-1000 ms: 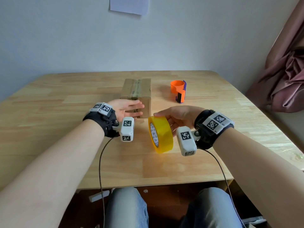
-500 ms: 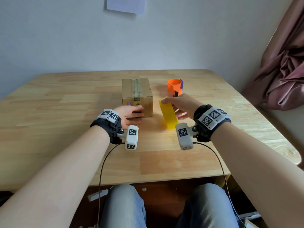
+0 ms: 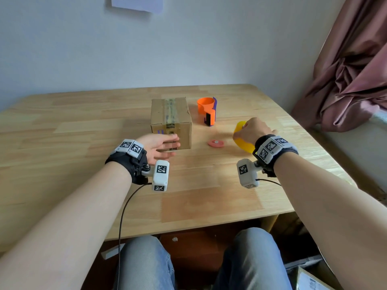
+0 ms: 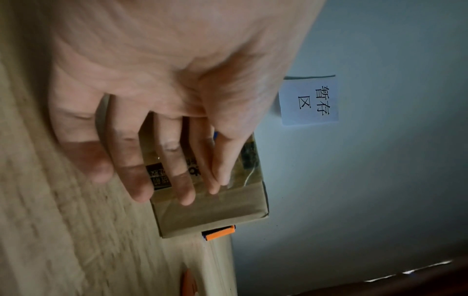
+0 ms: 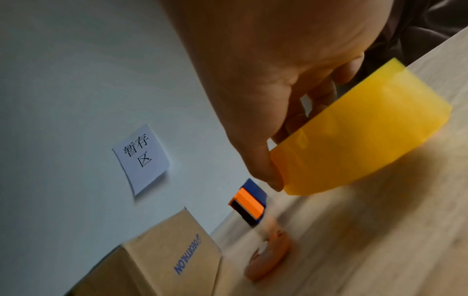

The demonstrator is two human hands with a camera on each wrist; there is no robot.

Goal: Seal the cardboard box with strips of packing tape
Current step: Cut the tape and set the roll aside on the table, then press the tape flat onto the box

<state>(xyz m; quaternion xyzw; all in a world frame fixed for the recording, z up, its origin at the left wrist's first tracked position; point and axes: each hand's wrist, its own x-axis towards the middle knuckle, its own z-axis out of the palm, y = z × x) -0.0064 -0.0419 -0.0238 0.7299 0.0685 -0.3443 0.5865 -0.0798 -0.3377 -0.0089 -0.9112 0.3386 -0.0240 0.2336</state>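
Note:
A small cardboard box (image 3: 170, 120) stands at the table's middle, a tape strip (image 3: 170, 110) along its top seam. My left hand (image 3: 162, 146) lies with straight fingers (image 4: 162, 160) against the box's (image 4: 210, 212) near face. To the right, my right hand (image 3: 249, 130) grips the yellow tape roll (image 3: 243, 143), fingers through its core and thumb (image 5: 263, 166) on its outer face. The roll (image 5: 359, 130) is low over the wood, right of the box (image 5: 157, 260).
An orange and blue tape dispenser (image 3: 207, 110) stands just right of the box. A small flat orange disc (image 3: 215, 143) lies between box and roll. A paper note (image 3: 136, 3) hangs on the wall. A curtain (image 3: 351, 65) borders the table's right edge.
My right hand carried the yellow roll from in front of the box out to the right side of the table. The orange disc has come into sight. The left hand stayed at the box.

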